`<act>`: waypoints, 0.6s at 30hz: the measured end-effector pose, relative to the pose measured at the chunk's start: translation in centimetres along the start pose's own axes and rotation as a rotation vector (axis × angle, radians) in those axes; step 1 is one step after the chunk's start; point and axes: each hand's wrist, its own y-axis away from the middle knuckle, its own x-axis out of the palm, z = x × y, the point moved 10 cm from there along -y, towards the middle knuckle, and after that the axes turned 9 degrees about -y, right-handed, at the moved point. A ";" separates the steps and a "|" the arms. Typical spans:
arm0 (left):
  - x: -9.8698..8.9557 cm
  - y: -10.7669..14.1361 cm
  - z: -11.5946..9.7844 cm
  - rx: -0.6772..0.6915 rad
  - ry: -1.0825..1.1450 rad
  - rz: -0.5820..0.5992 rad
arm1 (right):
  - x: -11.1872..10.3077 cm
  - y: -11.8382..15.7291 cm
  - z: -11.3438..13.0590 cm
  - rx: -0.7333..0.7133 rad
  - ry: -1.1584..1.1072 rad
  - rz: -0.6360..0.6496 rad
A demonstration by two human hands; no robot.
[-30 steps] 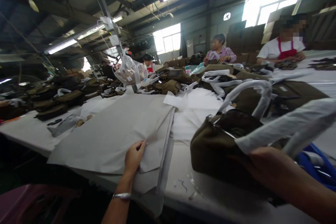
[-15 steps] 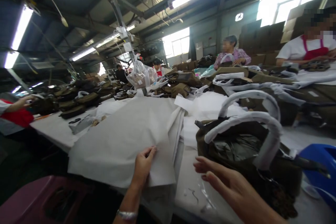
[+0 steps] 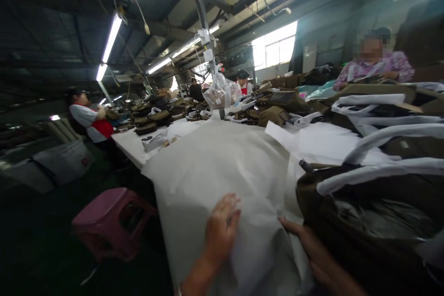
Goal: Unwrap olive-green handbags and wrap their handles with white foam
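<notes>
A large whitish sheet of paper (image 3: 208, 166) spreads over the table in front of me, creased and bulging on its right side. My left hand (image 3: 222, 224) rests over the sheet's near part, its fingers stretched forward and slightly blurred. At the sheet's right side, my right hand (image 3: 308, 243) pinches a fold of it; part of the grip is hidden. Just right of that hand stands an olive-brown handbag (image 3: 312, 203), its opening showing crumpled lining or filling. White wrapping covers the bag's handles (image 3: 378, 173).
More white sheets (image 3: 315, 141) lie behind the bag. Olive bags (image 3: 277, 97) are heaped across the far table. A clear plastic bag (image 3: 222, 92) hangs by a post. Below left stands a pink stool (image 3: 111, 222). Co-workers are at the left (image 3: 93, 118) and far right (image 3: 378, 64).
My right hand has moved left from beside the bag onto the paper. My left hand has loosened its pinch, and the paper now bulges upward. The view has swung left.
</notes>
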 end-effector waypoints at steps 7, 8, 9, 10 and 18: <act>6.6 -7.2 1.4 -0.029 -0.108 0.140 | 5.6 0.6 -2.5 0.223 -0.143 0.229; 8.0 -7.2 -0.1 0.009 -0.080 0.154 | 6.1 0.4 -2.5 0.202 -0.143 0.251; 9.2 -6.9 -1.6 0.048 -0.046 0.165 | 6.2 0.1 -2.5 0.181 -0.142 0.263; 10.1 -6.5 -2.9 0.084 -0.009 0.176 | 6.1 -0.2 -2.6 0.165 -0.141 0.261; 3.0 -7.8 0.6 0.049 0.078 0.020 | 0.5 -1.5 -1.5 -0.012 -0.067 0.027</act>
